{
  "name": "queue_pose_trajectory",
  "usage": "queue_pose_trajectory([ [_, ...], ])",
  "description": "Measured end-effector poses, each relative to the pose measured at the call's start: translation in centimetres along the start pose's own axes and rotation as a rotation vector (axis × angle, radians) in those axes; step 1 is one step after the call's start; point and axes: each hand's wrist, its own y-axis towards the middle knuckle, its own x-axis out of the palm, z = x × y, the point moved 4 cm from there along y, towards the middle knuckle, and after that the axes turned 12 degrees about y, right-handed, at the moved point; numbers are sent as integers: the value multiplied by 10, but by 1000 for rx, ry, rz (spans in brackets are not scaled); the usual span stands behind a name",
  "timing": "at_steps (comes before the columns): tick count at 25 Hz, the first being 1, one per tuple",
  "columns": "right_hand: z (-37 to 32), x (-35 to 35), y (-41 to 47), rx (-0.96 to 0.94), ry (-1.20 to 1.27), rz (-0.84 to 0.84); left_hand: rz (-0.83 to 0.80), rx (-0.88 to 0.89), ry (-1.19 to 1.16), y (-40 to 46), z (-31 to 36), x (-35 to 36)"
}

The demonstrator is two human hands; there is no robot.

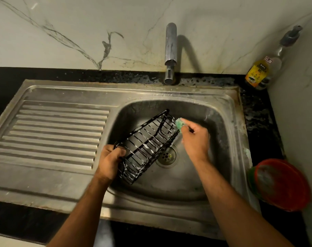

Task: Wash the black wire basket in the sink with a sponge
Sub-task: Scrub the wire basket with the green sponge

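The black wire basket (pixel 148 145) hangs tilted over the steel sink (pixel 221 122), its wires streaked with white foam. My left hand (pixel 109 162) grips its near left end. My right hand (pixel 195 139) holds a green sponge (pixel 179 124) against the basket's far right end. The sponge is mostly hidden by my fingers. The drain (pixel 167 155) lies just under the basket's right side.
A chrome tap (pixel 170 52) rises behind the bowl, with no water running. The ribbed draining board (pixel 53 132) fills the left. A pump bottle (pixel 264 72) stands at the back right corner. A red and green round tub (pixel 283 184) sits on the black counter at right.
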Motion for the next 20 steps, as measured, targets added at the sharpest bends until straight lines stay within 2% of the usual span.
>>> queue_pose_trajectory([
  [1,-5,-1,2,-15,-83,21,-19,16,25,-1,-1,6],
  [2,-12,4,1,-36,-157,-35,-33,35,54,-1,-2,11],
  [5,-32,38,-38,-170,-230,-397,-66,65,108,3,-3,24],
  [6,-40,44,-54,-224,-216,-455,-77,78,113,6,-3,26],
  [9,-47,40,-63,-281,-148,-426,-139,146,135,8,-2,28],
  [13,-7,13,-9,-22,-304,-250,-231,266,387,-5,2,31],
  [15,8,3,0,106,-238,-209,-290,321,587,-13,6,36],
  [17,12,1,-12,211,-103,-250,-330,402,780,-18,11,39],
  [20,10,-4,-52,314,29,-396,-381,506,1029,-27,14,46],
])
